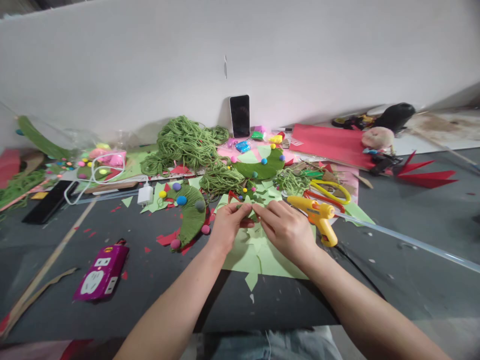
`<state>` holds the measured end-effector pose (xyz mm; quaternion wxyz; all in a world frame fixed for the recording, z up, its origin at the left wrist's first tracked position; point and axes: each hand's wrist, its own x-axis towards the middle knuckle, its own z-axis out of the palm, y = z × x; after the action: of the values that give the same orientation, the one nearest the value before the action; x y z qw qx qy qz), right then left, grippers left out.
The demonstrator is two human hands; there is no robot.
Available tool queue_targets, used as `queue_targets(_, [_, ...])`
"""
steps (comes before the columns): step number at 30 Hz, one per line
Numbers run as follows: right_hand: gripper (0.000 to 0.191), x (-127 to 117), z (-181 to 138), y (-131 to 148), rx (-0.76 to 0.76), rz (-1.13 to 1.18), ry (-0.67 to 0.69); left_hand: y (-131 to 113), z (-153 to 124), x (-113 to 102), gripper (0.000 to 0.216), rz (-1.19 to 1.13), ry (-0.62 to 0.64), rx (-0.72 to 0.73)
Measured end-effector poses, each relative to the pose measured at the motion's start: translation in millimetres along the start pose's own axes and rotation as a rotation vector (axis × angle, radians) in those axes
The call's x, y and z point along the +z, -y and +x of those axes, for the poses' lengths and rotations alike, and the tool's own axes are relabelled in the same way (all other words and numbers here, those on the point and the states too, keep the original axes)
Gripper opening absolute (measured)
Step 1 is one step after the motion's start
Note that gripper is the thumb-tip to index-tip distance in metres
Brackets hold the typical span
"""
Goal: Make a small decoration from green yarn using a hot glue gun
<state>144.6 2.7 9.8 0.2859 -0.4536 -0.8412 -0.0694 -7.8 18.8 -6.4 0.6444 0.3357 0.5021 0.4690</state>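
Observation:
My left hand [230, 225] and my right hand [285, 227] meet fingertip to fingertip above a sheet of light green paper [275, 262]. Both are closed in a pinch on a small green piece [252, 216], mostly hidden by the fingers, so its exact kind does not show. Just beyond the right hand lies a yellow hot glue gun [318, 215], with a long clear glue stick [393, 235] behind it. A green yarn-wrapped crescent with coloured pompoms [194, 212] rests left of my left hand. Another such crescent [262, 169] lies farther back.
Green yarn [185, 142] is heaped at the back, near a phone [240, 116] leaning on the wall. Yellow-handled scissors [333, 190] lie by the glue gun. A purple power strip [101, 272], a white charger [145, 194] and red card [330, 145] are around, among paper scraps.

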Motion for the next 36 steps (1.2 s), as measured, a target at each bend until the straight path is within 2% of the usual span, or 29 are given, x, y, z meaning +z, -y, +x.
queue_targets(3, [0.029,1.0,-0.7,2.6,-0.023,-0.011,0.009,0.9,1.1,-0.9,0.030,-0.025,-0.019,0.012])
queue_targets(12, [0.029,5.9,-0.6,3.9,0.029,0.173,-0.004,-1.2,-1.4,1.2,0.026,-0.078,-0.069,0.086])
queue_targets(19, [0.028,1.8,0.3,3.8,-0.025,0.062,0.003,-0.5,-0.5,-0.3,0.026,-0.087,-0.014,0.069])
queue_targets(23, [0.028,2.1,0.4,4.8,-0.080,0.035,0.029,1.6,1.5,0.0,0.024,-0.103,-0.065,0.061])
queue_targets(26, [0.026,4.2,-0.1,5.0,-0.072,0.108,0.025,1.3,2.6,0.9,0.023,-0.145,-0.113,0.071])
queue_targets(31, [0.023,6.7,-0.2,5.6,0.057,0.393,0.040,-5.8,2.5,0.3,0.020,-0.232,-0.094,0.122])
queue_targets(36, [0.013,4.9,1.9,3.0,0.419,0.882,0.121,-10.3,-0.2,0.6,0.022,-0.244,-0.054,0.124])
